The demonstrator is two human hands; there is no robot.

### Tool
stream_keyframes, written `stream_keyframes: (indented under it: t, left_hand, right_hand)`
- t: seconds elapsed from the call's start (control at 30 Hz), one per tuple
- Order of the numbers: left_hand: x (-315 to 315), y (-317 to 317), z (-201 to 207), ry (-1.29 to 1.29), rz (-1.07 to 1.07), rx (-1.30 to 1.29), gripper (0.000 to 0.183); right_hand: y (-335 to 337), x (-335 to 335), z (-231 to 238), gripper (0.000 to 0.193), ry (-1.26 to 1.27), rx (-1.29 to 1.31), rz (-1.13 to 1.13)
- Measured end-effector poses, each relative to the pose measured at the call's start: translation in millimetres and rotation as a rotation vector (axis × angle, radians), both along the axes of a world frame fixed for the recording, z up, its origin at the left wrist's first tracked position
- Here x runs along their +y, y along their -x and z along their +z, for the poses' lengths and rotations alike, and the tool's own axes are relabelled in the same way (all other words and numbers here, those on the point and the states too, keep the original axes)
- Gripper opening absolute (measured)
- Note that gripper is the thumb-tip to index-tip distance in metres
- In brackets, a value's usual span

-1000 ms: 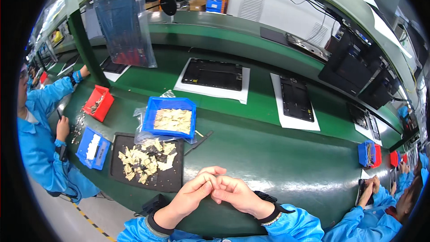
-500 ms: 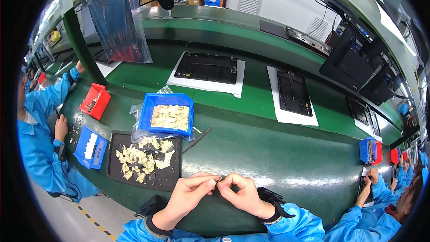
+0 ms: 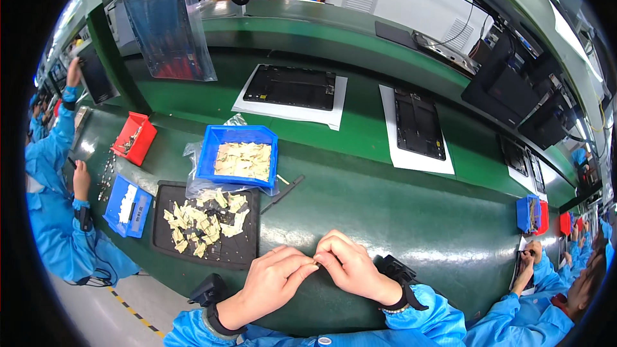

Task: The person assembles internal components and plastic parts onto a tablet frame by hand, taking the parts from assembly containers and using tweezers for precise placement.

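Close above the green workbench (image 3: 360, 212), my left hand (image 3: 273, 279) and my right hand (image 3: 353, 268) meet at their fingertips. Both are closed in a pinch on one tiny dark piece between them, mostly hidden by the fingers and too small to name. To the left of my hands is a black tray (image 3: 162, 234) strewn with torn pale-yellow scraps (image 3: 199, 222) and dark specks. Behind the tray stands a blue bin (image 3: 207, 164) holding more flat pale-yellow pieces (image 3: 244, 161). A slim black tool (image 3: 283, 194) lies right of the tray.
A blue box with white pieces (image 3: 127, 207) and a red bin (image 3: 135, 138) stand at left, beside a co-worker's arm (image 3: 58, 148). Dark panels (image 3: 289, 88) rest on white sheets on the green line beyond. Another co-worker (image 3: 540, 308) sits at right.
My right wrist and hand have turned slightly, its knuckles now higher; the fingertips of both hands stay together. The co-worker at left has raised an arm, and a dark panel there stands upright.
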State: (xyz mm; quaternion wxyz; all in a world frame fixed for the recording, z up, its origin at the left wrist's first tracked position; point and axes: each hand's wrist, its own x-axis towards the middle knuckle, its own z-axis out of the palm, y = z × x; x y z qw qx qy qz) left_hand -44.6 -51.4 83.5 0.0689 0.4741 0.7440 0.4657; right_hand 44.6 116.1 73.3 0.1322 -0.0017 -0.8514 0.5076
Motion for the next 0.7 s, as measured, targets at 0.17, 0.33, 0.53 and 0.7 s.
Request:
stream_keyframes:
  t: [0.17, 0.33, 0.53, 0.7]
  left_hand:
    - [2, 1, 4, -0.011, 0.145, 0.344, 0.013]
    - [2, 1, 4, -0.002, 0.226, 0.509, 0.022]
    - [0, 0, -2, 0.022, 0.236, 0.677, 0.027]
    - [1, 1, -9, 0.008, 0.269, 0.711, 0.025]
  right_hand:
    - [0, 6, 11, 0.013, 0.078, 0.08, -0.081]
    - [-6, 2, 10, 0.015, 0.076, 0.043, -0.07]
    - [-4, -3, 4, 0.012, 0.095, 0.069, -0.079]
    - [-2, -8, 0, 0.009, 0.095, 0.122, -0.117]
